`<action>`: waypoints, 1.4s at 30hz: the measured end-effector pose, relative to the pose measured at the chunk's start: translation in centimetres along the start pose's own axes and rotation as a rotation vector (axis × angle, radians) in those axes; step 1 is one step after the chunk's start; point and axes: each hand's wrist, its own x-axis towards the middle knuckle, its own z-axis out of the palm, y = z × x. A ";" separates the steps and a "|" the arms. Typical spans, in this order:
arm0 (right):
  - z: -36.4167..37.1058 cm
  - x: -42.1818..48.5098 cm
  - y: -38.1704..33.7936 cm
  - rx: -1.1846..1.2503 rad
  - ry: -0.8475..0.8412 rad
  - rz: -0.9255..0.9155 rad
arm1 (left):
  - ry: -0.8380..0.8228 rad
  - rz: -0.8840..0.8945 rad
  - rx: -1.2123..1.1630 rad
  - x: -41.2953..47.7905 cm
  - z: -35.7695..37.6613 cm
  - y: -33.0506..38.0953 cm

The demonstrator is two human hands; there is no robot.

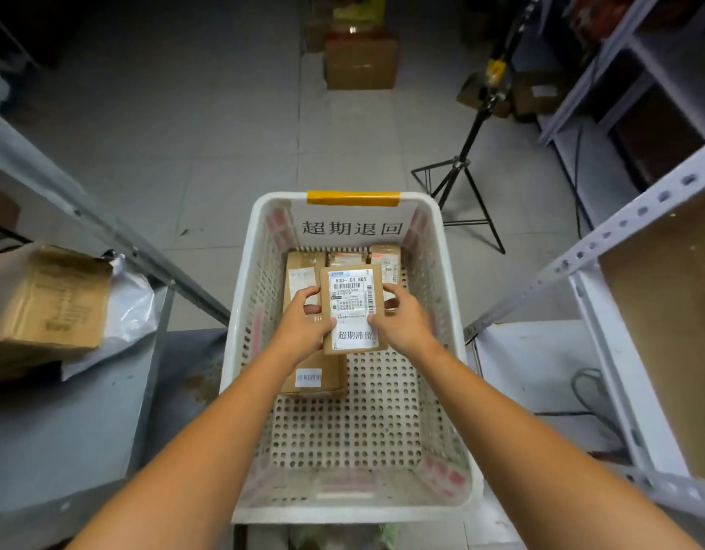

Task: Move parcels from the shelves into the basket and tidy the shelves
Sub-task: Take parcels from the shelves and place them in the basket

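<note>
Head | left hand (303, 325) and right hand (402, 325) grip parcel (353, 295) "530-C3 885", 超期滞留 | basket (259, 287) sign (351, 228) 超期退回

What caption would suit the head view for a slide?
Left hand and right hand hold a labelled parcel above other parcels in the white basket.

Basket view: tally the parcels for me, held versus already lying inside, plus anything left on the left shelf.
Held parcel, gripped by left hand and right hand over the basket: 1
Parcels lying inside, as far as visible: 3
Cardboard box on the left shelf: 1
White plastic bag beside it: 1
Total: 6
</note>
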 end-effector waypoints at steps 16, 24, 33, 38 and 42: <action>10.3 17.1 1.1 0.021 0.032 0.014 | 0.032 0.064 0.104 18.1 -5.1 -2.3; 14.5 22.6 1.4 0.004 -0.012 0.008 | 0.123 0.067 0.131 23.4 -5.6 -4.8; 16.3 25.2 3.0 -0.053 -0.012 0.022 | 0.213 0.017 0.164 26.8 -4.3 -7.1; 15.9 24.9 3.3 -0.072 -0.063 0.012 | 0.176 0.034 0.268 27.2 -4.3 -6.9; 13.8 23.8 1.9 -0.195 -0.124 -0.010 | 0.178 0.020 0.303 26.0 -4.6 -5.9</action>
